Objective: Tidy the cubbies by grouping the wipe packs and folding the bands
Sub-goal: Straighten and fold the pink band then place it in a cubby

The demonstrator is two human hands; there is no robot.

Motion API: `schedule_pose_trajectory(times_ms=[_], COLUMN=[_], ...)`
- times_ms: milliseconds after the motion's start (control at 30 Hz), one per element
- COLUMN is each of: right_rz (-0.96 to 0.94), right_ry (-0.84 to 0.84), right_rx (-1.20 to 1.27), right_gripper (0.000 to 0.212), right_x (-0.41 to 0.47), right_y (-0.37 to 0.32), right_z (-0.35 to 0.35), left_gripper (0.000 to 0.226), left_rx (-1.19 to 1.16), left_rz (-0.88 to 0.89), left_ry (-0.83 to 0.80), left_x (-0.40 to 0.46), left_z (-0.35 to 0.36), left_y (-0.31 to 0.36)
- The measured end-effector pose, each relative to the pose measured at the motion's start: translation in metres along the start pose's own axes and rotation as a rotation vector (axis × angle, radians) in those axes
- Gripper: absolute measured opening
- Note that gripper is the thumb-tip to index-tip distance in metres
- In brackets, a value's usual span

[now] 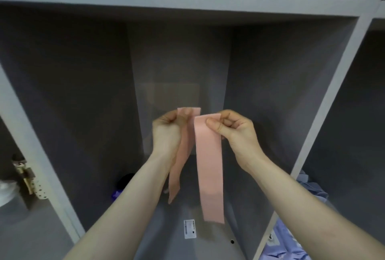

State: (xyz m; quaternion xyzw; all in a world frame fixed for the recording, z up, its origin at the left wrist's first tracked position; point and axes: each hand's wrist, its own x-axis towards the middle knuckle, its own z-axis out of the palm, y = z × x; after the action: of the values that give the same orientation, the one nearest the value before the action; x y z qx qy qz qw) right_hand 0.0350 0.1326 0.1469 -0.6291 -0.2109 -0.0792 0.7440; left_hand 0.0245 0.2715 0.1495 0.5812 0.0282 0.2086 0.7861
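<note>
A long pink band [209, 168] hangs in front of the middle grey cubby [177, 61]. My right hand [235, 132] pinches one top end between thumb and fingers, and that length drops straight down. My left hand [168, 132] pinches the other top end, a little higher and farther back; its length hangs down twisted beside my left forearm. The two ends are held close together, a few centimetres apart. A dark blue pack-like object [121, 186] lies on the cubby floor, partly hidden behind my left forearm.
A white label [189, 229] is stuck on the cubby floor [166, 228]. Blue fabric [291, 239] fills the right cubby. The left cubby holds a white dotted item [40, 190] and a brass-coloured object [25, 174]. Grey dividers [325, 101] flank the middle cubby.
</note>
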Motion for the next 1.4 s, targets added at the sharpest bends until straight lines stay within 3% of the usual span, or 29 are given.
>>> schedule_pose_trajectory(times_ms=[100, 267, 467, 800, 900, 1033, 1167, 1400], right_rz=[0.037, 0.036, 0.025, 0.058, 0.031, -0.129, -0.138, -0.053], right_ry=[0.028, 0.127, 0.191, 0.179, 0.154, 0.210, 0.230, -0.058], right_rx=[-0.007, -0.056, -0.121, -0.109, -0.156, -0.432, -0.459, -0.756], right_gripper=[0.017, 0.022, 0.022, 0.020, 0.020, 0.025, 0.027, 0.016], right_x=[0.002, 0.004, 0.000, -0.002, -0.005, -0.006, -0.004, 0.003], right_y=[-0.001, 0.002, 0.000, -0.005, -0.005, -0.008, -0.014, -0.044], right_z=[0.008, 0.015, 0.019, 0.021, 0.023, 0.023, 0.023, 0.007], left_gripper=[0.015, 0.011, 0.029, 0.036, 0.024, 0.025, 0.027, 0.032], left_rx=[0.021, -0.054, -0.190, -0.019, -0.032, -0.077, -0.106, -0.030], left_rz=[0.013, -0.075, -0.128, 0.031, 0.126, 0.103, 0.070, 0.032], left_ry=[-0.151, -0.134, -0.170, -0.266, -0.224, -0.130, -0.119, -0.282], left_x=[-0.009, -0.007, -0.011, -0.017, -0.020, -0.022, -0.022, -0.018], left_z=[0.003, 0.000, 0.001, -0.005, -0.004, 0.000, 0.006, 0.010], left_y=[-0.003, -0.008, -0.007, 0.001, 0.002, -0.001, -0.001, -0.001])
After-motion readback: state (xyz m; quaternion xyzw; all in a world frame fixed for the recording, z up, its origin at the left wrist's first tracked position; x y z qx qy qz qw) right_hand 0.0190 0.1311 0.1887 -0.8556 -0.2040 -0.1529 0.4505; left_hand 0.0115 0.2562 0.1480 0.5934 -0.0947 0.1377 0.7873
